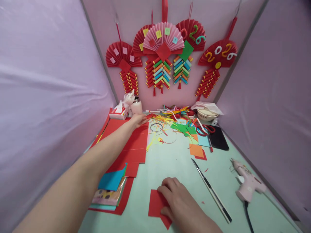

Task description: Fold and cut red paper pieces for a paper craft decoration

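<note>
My left hand (140, 119) is stretched to the far side, fingers extended beside a small red piece (152, 116) at the edge of the yellow paper strips (165, 120). Whether the fingertips touch it I cannot tell. Beneath that arm lie large red paper sheets (136, 145). Close to me, the curled fingers and thumb of my right hand (175, 200) grip red paper (155, 204), a squarish piece with a corner pointing toward me. Part of this paper is hidden under the hand.
At right lie a long narrow pen-like tool (211, 187) and a pink glue gun (250, 183) with its cord. Red-handled scissors (205, 130), a black phone-like slab (218, 137) and paper scraps sit farther back. A bottle (137, 106) and tissue box (119, 112) stand far left.
</note>
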`<act>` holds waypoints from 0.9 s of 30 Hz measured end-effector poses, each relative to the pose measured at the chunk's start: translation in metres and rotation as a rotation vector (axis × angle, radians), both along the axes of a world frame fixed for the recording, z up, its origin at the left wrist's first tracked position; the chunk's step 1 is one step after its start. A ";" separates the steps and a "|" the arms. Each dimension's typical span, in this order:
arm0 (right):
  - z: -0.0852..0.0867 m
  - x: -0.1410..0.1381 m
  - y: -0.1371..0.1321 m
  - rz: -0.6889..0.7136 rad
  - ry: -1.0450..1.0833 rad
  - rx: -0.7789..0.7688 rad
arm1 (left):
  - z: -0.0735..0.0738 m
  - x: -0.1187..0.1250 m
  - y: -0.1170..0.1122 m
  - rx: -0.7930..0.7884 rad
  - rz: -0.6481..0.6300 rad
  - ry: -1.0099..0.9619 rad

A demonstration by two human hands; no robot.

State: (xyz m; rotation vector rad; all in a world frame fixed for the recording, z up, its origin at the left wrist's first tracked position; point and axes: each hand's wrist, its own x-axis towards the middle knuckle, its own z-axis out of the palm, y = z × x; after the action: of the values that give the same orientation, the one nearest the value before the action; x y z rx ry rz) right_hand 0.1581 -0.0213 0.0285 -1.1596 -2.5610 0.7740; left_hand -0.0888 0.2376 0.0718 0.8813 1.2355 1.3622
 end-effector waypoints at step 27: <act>0.002 0.042 -0.066 -0.363 0.407 0.089 | -0.033 0.053 -0.242 -0.013 -0.341 0.156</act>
State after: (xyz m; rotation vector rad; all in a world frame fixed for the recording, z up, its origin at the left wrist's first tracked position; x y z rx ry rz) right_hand 0.1998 -0.0873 0.0304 -1.2405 -1.9643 0.7116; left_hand -0.0360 -0.0047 0.0384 1.1485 1.1460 1.0279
